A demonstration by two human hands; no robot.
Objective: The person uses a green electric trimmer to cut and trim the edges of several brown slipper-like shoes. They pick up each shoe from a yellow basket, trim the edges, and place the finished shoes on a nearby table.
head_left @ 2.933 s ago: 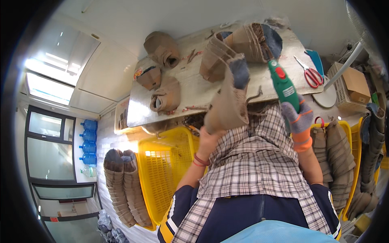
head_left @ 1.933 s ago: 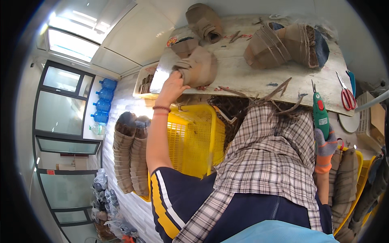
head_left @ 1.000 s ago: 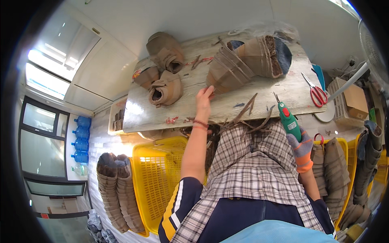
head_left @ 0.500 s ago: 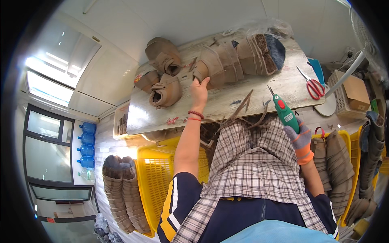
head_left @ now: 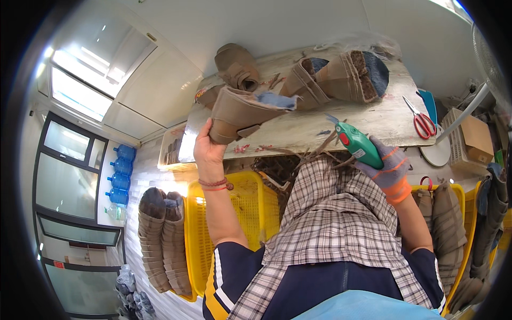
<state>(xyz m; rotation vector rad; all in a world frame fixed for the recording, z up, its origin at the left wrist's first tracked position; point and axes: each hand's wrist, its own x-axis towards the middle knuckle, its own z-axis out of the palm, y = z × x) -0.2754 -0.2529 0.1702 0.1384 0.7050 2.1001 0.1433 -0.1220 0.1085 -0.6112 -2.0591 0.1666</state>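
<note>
My bare left hand (head_left: 209,153) grips a brown shoe upper (head_left: 237,113) by its rounded end and holds it up over the table's left part. Blue fuzzy lining shows at the upper's far right end. In my right hand (head_left: 388,166), which wears a grey and orange glove, is a green handheld electric tool (head_left: 360,146) with a red button. Its narrow tip points up and left, apart from the upper. Behind the raised piece, more brown uppers (head_left: 234,65) lie on the table. A row of nested uppers (head_left: 344,80) with brown and blue fleece lining rests farther right.
Red-handled scissors (head_left: 424,125) lie at the right end of the worn table (head_left: 304,128). Brown scraps (head_left: 320,152) hang over its front edge. Yellow baskets (head_left: 249,213) stand on both sides of me, with stacked uppers (head_left: 160,240) at the left. A fan (head_left: 488,58) stands at right.
My left hand has taken an upper off the left end of the nested row and carried it left. The green tool has swung leftward, its tip now pointing more to the left.
</note>
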